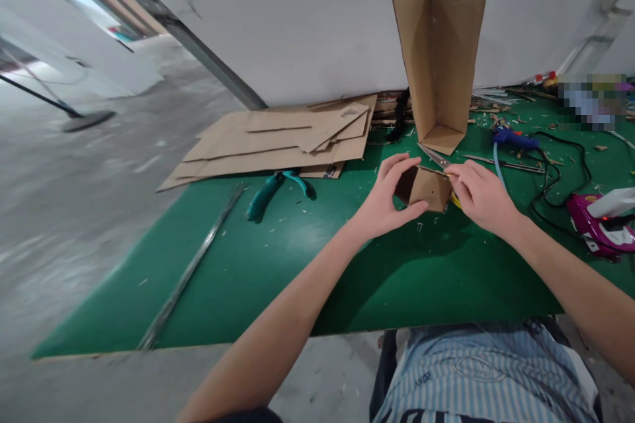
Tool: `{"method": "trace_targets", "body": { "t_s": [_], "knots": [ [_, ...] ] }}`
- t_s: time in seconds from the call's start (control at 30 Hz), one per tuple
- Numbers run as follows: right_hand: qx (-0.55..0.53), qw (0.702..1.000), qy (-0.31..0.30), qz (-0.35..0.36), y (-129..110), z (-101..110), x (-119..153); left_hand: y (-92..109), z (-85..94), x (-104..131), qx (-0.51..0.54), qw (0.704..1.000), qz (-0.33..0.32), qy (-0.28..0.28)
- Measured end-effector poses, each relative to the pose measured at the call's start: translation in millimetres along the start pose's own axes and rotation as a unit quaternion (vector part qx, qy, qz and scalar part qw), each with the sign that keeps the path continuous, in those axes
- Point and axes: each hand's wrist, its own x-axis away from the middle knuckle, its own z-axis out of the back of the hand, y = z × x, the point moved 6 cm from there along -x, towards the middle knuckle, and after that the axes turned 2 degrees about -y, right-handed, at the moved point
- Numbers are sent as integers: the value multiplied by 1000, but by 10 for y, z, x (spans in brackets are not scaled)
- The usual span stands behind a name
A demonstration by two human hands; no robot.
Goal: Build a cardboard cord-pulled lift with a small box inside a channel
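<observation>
Low over the green table, my left hand (391,201) grips a small folded cardboard piece (432,190), fingers along its top and thumb at its lower edge. My right hand (479,193) is closed around scissors with yellow handles (435,156), whose blades point up and to the left above the piece's top edge. The fingertips of my right hand are close to the piece's right corner; whether they touch it cannot be made out. Just behind the hands, a tall folded cardboard form (454,59) stands upright.
Flat cardboard sheets (282,135) lie at the back left, with teal pliers (272,195) before them. A bundle of thin strips (198,258) lies at left. At right are a blue glue gun (516,139), its black cord and a magenta device (600,228). Scraps lie along the wall.
</observation>
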Motion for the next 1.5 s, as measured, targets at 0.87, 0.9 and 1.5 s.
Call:
{"method": "trace_targets", "body": {
  "t_s": [0.87,0.9,1.5],
  "knots": [
    [344,927,-68,-136,416,187,5,-265,92,-17,116,984,123,53],
    [342,926,-54,-148,442,218,11,-280,96,-24,135,982,120,63],
    [353,902,-103,-227,675,356,91,-461,322,10,243,912,140,299]
  ]
}}
